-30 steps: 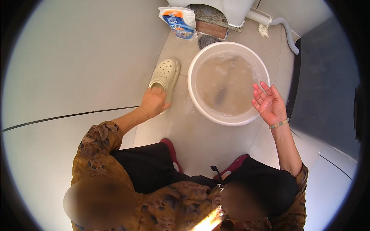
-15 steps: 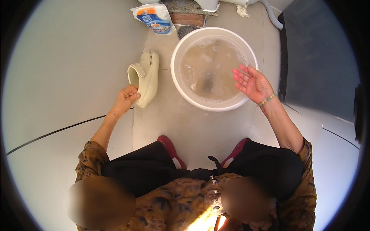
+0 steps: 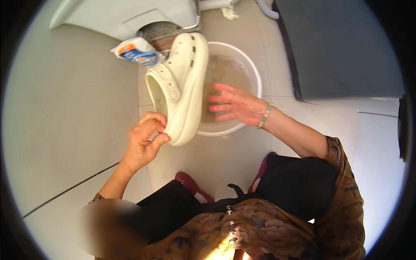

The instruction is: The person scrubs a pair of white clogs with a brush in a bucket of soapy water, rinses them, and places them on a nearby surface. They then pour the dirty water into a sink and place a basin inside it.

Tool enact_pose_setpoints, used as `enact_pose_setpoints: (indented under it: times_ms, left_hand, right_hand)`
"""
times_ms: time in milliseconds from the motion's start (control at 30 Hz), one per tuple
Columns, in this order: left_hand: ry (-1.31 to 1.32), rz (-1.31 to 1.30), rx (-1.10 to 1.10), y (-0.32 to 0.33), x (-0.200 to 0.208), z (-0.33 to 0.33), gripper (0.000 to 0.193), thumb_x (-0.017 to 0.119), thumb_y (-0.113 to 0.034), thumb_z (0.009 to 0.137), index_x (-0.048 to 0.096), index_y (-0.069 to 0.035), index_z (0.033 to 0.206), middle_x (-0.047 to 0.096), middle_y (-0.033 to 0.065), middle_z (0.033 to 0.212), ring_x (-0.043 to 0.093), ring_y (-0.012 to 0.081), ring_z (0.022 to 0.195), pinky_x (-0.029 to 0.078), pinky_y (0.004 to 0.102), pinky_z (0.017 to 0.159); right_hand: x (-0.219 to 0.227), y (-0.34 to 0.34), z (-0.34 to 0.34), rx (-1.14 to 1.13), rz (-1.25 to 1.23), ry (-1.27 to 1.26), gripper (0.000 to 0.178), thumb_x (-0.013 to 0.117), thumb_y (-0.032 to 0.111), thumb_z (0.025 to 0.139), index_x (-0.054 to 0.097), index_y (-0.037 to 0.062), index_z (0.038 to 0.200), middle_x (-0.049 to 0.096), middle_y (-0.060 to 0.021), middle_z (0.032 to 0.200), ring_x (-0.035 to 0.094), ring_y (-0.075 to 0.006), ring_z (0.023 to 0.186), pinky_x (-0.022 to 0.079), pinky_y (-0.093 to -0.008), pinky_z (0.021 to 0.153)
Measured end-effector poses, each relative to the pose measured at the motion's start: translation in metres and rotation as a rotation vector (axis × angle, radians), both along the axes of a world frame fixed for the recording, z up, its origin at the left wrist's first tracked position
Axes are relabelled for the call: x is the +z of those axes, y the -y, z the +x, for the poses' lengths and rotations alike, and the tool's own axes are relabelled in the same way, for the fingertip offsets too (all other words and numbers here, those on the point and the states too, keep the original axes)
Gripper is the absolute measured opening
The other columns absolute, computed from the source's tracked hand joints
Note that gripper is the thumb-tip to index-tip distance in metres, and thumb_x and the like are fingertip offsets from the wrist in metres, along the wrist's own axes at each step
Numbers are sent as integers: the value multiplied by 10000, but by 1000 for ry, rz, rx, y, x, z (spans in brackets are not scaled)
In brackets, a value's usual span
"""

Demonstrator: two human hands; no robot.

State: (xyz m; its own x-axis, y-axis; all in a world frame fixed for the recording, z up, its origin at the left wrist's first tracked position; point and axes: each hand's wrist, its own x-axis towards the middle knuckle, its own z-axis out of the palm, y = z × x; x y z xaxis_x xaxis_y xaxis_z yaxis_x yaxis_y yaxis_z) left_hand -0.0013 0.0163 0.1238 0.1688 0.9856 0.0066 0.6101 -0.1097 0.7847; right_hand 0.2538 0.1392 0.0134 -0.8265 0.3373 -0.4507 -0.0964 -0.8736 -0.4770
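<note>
A cream-coloured clog (image 3: 189, 82) with holes in its toe and a heel strap is raised in front of me, toe pointing away. My left hand (image 3: 146, 138) pinches its heel rim between thumb and fingers. Just right of the clog, my right hand (image 3: 237, 105) is open, fingers spread toward the sole and not touching it, with a beaded bracelet on its wrist. Behind both is a white basin (image 3: 259, 82) of cloudy brown water (image 3: 232, 73). The clog hides the basin's left part.
A white, orange and blue pouch (image 3: 138, 53) lies beyond the clog, near bricks and stone (image 3: 164, 32) under a pale grey fixture (image 3: 130, 15). A dark panel (image 3: 338, 52) stands at the right. My feet in red shoes (image 3: 193, 186) are on the tiled floor.
My left hand has lifted the clog up toward me and to the right, before the basin. My right hand has moved left toward it. The view has shifted.
</note>
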Motion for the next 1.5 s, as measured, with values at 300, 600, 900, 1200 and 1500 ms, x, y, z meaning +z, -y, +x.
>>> enact_pose_setpoints:
  times_ms: [300,600,900,1200,1500]
  left_hand:
    - [0,280,-284,-32,-84,93,177,687,-55,737,551,-24,846,532,109,1043,534,276,979,432,387,836]
    - [-311,-161,370,-64,-189,58,507,641,-140,788,426,72,1195,464,258,1210,421,376,1174,387,398,963]
    - [-197,-342,363,-83,-249,75,544,631,-139,782,424,77,1236,555,291,1105,570,389,1004,440,438,869]
    - [-121,-499,179,-77,-238,64,540,622,-366,791,547,37,1143,607,234,1080,585,341,1006,440,389,886]
    - [292,-551,461,-77,-269,99,506,736,-264,673,613,-8,1091,633,210,1050,605,328,987,456,363,864]
  right_hand:
    - [5,-9,17,-237,327,191,757,689,220,739,275,28,1343,464,-132,1240,469,-232,1156,430,-365,956]
    - [-10,-25,41,-218,306,95,652,583,257,786,331,12,1335,464,-101,1245,444,-184,1163,359,-348,1005]
    - [-18,-25,34,-151,331,152,651,575,285,772,361,22,1328,486,-85,1230,465,-161,1143,373,-301,975]
    - [-63,-28,16,-70,295,241,540,569,252,770,413,1,1223,504,-125,1138,501,-210,1066,456,-357,887]
    - [-29,-15,13,-131,239,387,464,500,302,816,510,-28,1142,562,-154,1115,558,-202,991,451,-329,903]
